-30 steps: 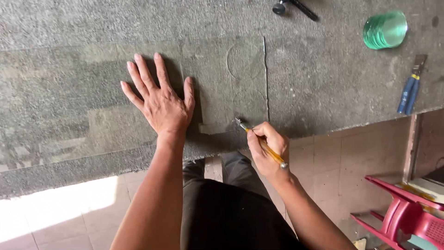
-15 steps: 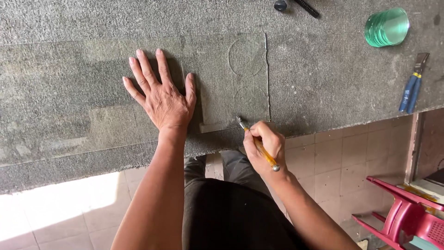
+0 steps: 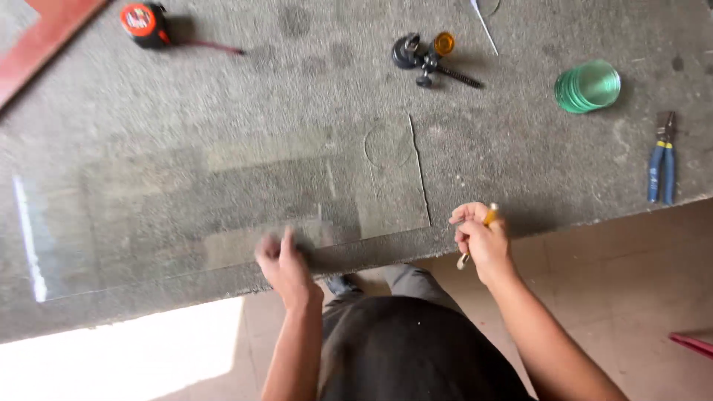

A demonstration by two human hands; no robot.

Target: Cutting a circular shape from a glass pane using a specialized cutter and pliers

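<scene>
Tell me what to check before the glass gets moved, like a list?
1. Left hand at the near edge of the clear flat glass sheet: ok, though blurred.
2. Right hand off the glass: ok.
3. Thin yellow-handled cutting tool held in the right hand's grip: ok.
4. Sheet lying flat on the grey carpeted bench: ok.
5. Circle scored in the glass: ok; whether it is cut through, cannot tell.

Grey carpeted workbench (image 3: 223, 89) carries: clear glass sheet (image 3: 186, 200), orange tape measure (image 3: 143, 21), stack of green glass discs (image 3: 588, 85), blue-handled pliers (image 3: 661, 160), black circle cutter tool (image 3: 427, 56).
</scene>
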